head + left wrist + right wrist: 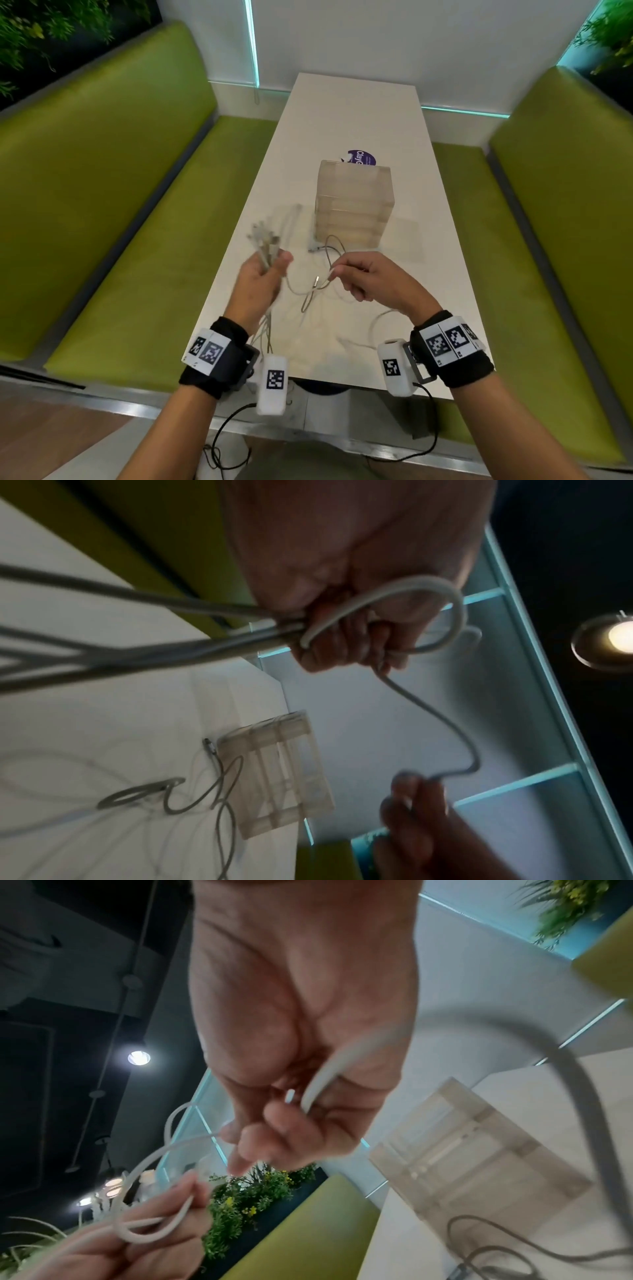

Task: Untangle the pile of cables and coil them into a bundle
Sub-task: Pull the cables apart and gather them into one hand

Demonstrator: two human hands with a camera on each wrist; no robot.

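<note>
Held above the white table [431, 212], my left hand [263, 281] grips a bundle of white cables [265, 246]; their plug ends stick up past the fingers and the strands hang down below the wrist. In the left wrist view the same fist [346, 642] is curled round several strands [171, 647]. My right hand [363, 274] pinches one white cable [322, 284] near its end, and that cable runs across to the left hand [143, 1237]. A grey braided cable [330, 245] lies looped on the table between my hands and the box.
A clear plastic box [354, 202] stands mid-table just beyond the cables, with a purple sticker [361, 158] behind it. Green bench seats [137, 240] flank the table on both sides. The near table edge [342, 385] lies under my wrists.
</note>
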